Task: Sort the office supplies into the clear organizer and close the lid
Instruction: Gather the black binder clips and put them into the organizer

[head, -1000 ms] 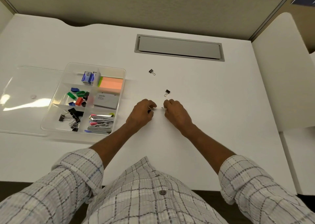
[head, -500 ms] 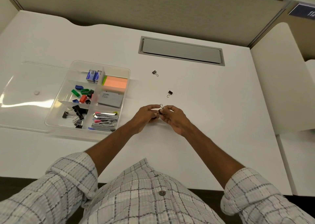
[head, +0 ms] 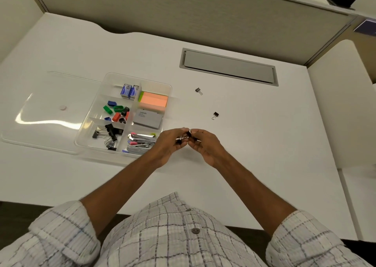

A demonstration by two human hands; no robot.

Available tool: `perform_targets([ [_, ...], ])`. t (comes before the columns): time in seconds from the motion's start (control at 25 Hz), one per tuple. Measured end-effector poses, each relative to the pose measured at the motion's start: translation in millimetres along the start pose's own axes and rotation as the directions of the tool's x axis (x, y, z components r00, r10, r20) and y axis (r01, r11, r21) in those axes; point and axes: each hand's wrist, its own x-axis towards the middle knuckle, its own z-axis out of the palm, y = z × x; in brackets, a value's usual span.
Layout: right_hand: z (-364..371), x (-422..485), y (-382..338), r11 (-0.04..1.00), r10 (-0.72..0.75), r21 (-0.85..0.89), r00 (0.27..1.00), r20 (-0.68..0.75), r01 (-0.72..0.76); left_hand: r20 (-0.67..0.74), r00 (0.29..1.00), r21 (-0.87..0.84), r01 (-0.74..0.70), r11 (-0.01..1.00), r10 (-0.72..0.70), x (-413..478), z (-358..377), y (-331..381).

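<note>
1. Plaid sleeves (head: 61,232) at the near edge; both forearms reach out over the white worktop (head: 264,155).
2. Left hand (head: 169,144) and right hand (head: 206,145) meet just right of the organizer's near-right corner. Grip: fingers of both hands curled, fingertips pinching small black binder clips (head: 184,137) between them; clip count not resolvable.
3. Clear organizer (head: 154,82) sits left of the hands, uncovered. Its lid (head: 44,108) lies flat on the worktop against its left side.
4. Contents: stored binder clips (head: 110,133) near-left; silver metal tools (head: 140,142) near-right; coloured plastic pieces (head: 117,111) mid-left; grey box (head: 147,118) and orange sticky notes (head: 153,102) on the right; 2 blue boxes (head: 129,91) far-left.
5. Beyond the hands, 2 clips lie on the worktop: nearer loose clip (head: 215,115), farther loose clip (head: 199,91), well apart.
6. Grey cable hatch (head: 228,67) set into the worktop, farthest.
</note>
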Motion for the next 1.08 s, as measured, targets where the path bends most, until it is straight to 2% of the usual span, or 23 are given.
perform_targets([
  [0.28,82.9,-19.6,6.9,0.997,0.070,0.011,0.988,0.137,-0.072,-0.096,0.987,0.032,-0.128,0.991,0.131,-53.3,-69.2,24.9],
  [0.52,157.4,-20.2,11.4,0.994,0.093,-0.084,0.970,0.225,-0.076,-0.274,0.947,0.002,-0.175,0.985,0.168,-74.3,-125.5,41.3],
  [0.64,187.6,-17.1,13.3,0.980,0.110,-0.189,0.960,0.256,-0.062,-0.364,0.914,-0.009,-0.195,0.981,0.178,-74.3,-151.2,46.6],
  [0.92,217.3,-16.6,14.8,0.946,0.153,-0.322,0.921,0.360,-0.031,-0.427,0.891,-0.021,-0.179,0.984,0.152,-75.2,-173.9,55.0],
  [1.08,213.0,-15.5,15.3,0.936,0.099,-0.351,0.933,0.346,0.031,-0.453,0.860,0.048,-0.239,0.970,0.234,-69.2,-171.2,56.9],
])
